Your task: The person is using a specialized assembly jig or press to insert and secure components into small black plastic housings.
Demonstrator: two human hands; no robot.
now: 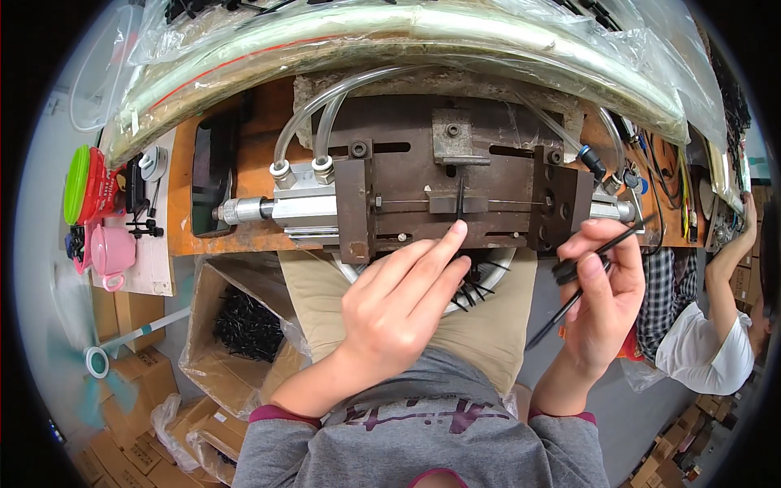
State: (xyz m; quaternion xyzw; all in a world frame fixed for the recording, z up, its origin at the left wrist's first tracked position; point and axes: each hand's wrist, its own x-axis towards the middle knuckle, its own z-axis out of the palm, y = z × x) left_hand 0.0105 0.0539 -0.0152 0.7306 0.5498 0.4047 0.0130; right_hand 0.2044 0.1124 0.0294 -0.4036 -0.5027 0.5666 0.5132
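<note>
My left hand (399, 305) reaches over the front of a dark metal clamping fixture (407, 175), fingers stretched out. Its index fingertip touches the near end of a thin black rod (461, 195), which lies across the small grey block (443, 203) at the fixture's middle. To the right, my right hand (606, 305) is closed on slim black rods (553, 319) with a dark knob-like piece among them; whether they are one part or several I cannot tell. Below the left fingers, a white round container (494, 281) with black pieces is partly hidden on my lap.
Metal cylinders (305, 203) with clear hoses (358, 81) flank the fixture. A phone-like black slab (213, 167) lies on the wooden bench, left. Beside it stands a pink cup (112, 248). A lined carton (248, 325) of black parts is lower left. Another person (704, 350) sits at right.
</note>
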